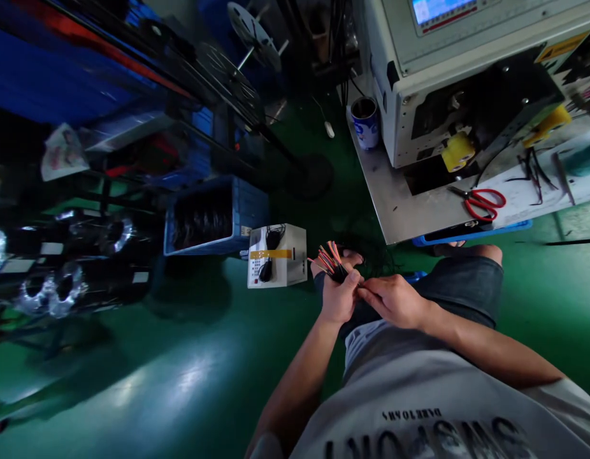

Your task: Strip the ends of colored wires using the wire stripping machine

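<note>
A bundle of thin wires, with orange, red, white and dark ends fanned out, rises from my left hand, whose fingers are wrapped round its black lower part. Just to the right, my right hand is closed, thumb and fingers pinched together against the base of the bundle beside my left thumb. What lies between the right fingertips is too small to make out. Both hands are above my lap, below the front edge of the metal machine table.
A grey-white machine stands at upper right, with red-handled pliers and a blue-and-white can on its table. Left of my hands are a white box and a blue crate holding dark cables. Wrapped black coils lie at far left.
</note>
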Motion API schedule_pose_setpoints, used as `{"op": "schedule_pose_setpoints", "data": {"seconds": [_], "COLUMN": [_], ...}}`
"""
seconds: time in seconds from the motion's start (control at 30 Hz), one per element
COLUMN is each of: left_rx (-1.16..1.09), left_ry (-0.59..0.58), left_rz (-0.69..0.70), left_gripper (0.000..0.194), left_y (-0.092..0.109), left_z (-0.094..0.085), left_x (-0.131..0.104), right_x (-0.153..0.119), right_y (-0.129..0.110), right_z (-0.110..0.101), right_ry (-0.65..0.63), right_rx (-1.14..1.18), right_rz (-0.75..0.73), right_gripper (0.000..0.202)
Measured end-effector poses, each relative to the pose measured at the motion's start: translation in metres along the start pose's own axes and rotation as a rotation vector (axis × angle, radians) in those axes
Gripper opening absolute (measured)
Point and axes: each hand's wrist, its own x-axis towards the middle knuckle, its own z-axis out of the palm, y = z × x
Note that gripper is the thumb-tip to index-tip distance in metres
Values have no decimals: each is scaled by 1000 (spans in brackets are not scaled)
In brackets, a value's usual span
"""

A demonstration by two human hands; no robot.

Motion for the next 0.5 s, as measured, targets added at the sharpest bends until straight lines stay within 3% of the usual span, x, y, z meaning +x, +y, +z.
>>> {"op": "schedule_pose_setpoints", "data": {"seconds": [0.3,0.43,0.47,0.5], "left_rx": [-3,79,97,110], "left_ry": [-33,-32,-47,-59], "left_rz": [68,103,93,88], "left_gripper": [53,45,48,53], "left_y": [-6,-1,1,3], "left_z": [5,14,17,19], "left_x": [2,-6,-10,-13], "right_x": [4,-2,-1,3], "right_y": [0,3,4,4], "right_z": [7,-21,-33,-46], "right_ry": [-30,-72,-17,122], "right_rx": [-106,-46,-40,-31], "right_rz": [32,94,99,34], "right_gripper": [40,29,27,25]}}
